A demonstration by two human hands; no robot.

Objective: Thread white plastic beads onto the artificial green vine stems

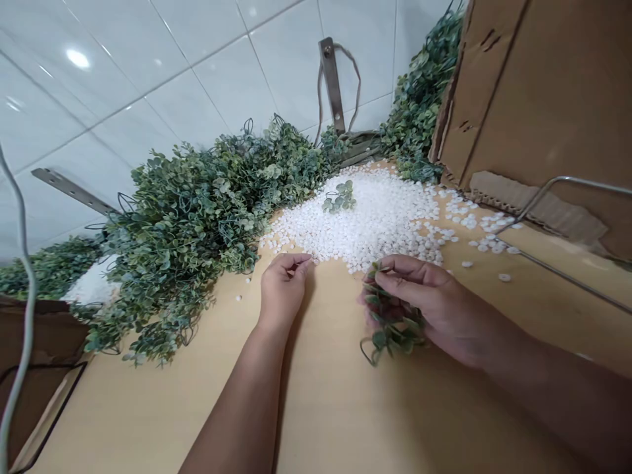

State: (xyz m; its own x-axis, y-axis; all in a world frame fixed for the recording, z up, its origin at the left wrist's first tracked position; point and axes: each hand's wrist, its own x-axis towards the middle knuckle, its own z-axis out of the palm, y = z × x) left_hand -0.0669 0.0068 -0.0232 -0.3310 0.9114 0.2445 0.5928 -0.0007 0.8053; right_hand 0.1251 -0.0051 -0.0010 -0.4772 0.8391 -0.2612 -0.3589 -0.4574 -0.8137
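My right hand (419, 289) is closed around an artificial leaf sprig (390, 329), whose green leaves and looped stem hang below the fingers. My left hand (286, 283) pinches with thumb and forefinger at the near edge of a heap of small white plastic pieces (375, 210). What sits between those fingertips is too small to make out. One loose leaf sprig (340, 196) lies on top of the white heap. To the left spreads a large pile of artificial leaf sprigs (197, 204).
A cardboard box (553, 99) with a bent metal rod (557, 181) stands at the right. More greenery (424, 92) leans beside it. Metal brackets (332, 85) rest against the tiled wall (207, 39). A white cable (27, 289) hangs at the left, before another box (39, 336).
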